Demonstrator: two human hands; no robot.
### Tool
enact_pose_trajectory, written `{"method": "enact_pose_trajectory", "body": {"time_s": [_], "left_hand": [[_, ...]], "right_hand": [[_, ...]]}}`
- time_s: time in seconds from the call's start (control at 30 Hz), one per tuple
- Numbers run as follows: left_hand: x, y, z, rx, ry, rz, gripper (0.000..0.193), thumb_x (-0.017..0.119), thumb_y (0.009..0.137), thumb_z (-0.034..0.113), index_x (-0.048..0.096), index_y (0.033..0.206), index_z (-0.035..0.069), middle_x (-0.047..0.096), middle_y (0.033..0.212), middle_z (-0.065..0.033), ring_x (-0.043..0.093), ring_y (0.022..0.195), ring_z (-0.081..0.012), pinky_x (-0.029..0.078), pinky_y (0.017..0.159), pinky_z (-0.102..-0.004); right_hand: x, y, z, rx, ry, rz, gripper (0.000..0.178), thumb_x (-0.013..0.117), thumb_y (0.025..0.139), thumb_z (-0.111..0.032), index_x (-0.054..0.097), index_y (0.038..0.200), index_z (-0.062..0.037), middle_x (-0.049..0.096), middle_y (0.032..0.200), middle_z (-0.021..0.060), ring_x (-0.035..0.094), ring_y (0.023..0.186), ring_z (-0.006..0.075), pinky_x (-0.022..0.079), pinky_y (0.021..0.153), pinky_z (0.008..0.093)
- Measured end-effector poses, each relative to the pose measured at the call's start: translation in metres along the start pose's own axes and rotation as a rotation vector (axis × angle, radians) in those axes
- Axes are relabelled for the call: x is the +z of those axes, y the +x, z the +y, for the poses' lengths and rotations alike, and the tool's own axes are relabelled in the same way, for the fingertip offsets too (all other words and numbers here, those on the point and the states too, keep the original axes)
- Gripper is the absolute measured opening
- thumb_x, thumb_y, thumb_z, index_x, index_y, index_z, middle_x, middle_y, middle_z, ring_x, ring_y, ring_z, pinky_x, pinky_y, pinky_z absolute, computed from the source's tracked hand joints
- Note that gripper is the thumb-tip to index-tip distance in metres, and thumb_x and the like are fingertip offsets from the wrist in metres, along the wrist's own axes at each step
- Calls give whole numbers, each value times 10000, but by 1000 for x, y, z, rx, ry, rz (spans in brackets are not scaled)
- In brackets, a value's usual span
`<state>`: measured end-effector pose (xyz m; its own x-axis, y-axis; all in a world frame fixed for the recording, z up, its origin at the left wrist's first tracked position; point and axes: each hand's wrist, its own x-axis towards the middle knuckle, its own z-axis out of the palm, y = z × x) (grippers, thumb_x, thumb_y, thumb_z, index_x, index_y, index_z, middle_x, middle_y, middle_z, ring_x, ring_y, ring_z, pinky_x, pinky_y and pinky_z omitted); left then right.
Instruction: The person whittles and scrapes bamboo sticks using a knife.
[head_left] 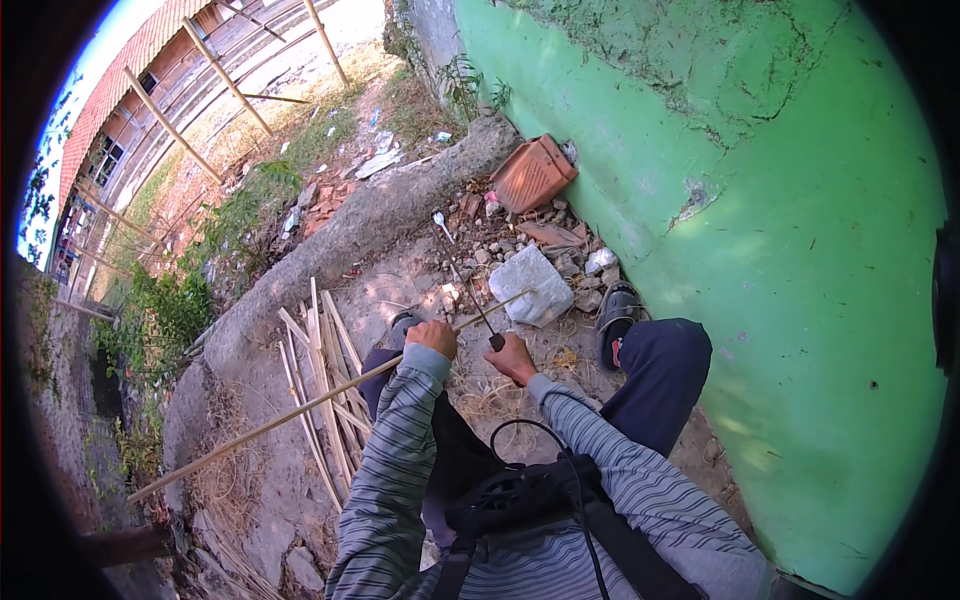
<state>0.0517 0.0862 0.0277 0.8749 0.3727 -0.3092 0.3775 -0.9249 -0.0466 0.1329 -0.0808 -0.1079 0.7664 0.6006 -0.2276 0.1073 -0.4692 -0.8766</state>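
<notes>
My left hand [433, 340] is closed around a long, thin bamboo strip [270, 420]. The strip slants from the lower left up to its far tip, which lies over a whitish stone block [540, 275]. In my right hand [513, 360] is the dark handle of a long, thin-bladed knife [466, 282]. Its narrow blade points forward and to the left, crossing the strip just beyond my left hand; whether the two touch I cannot tell. Beside my left leg, several split bamboo strips [322, 370] lie on the ground in a loose pile.
A green wall [800, 300] rises close on my right. Ahead are rubble stones [590, 270], an orange plastic basket [537, 173] tipped against the wall and a white plastic utensil [443, 227]. A raised concrete edge [340, 230] curves along the left, with plants [165, 320] beyond it.
</notes>
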Motion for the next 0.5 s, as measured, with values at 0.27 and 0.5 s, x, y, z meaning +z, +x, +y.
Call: {"method": "enact_pose_trajectory", "body": {"time_s": [0.27,0.5], "left_hand": [[3,-6,-4,-32,3,2,317,623,973,340,795,901,85,776,912,-145,770,871,-314,598,709,-430],[8,-2,-2,-37,-38,14,396,612,997,416,790,883,81,770,883,-146,768,847,-314,588,681,-436]], "right_hand": [[-5,7,3,-15,-103,-96,364,814,722,-319,687,848,-2,715,830,221,705,834,416,551,746,476],[-10,12,18,92,-121,-48,342,808,729,-310,684,799,1,720,815,203,715,817,394,556,746,472]]}}
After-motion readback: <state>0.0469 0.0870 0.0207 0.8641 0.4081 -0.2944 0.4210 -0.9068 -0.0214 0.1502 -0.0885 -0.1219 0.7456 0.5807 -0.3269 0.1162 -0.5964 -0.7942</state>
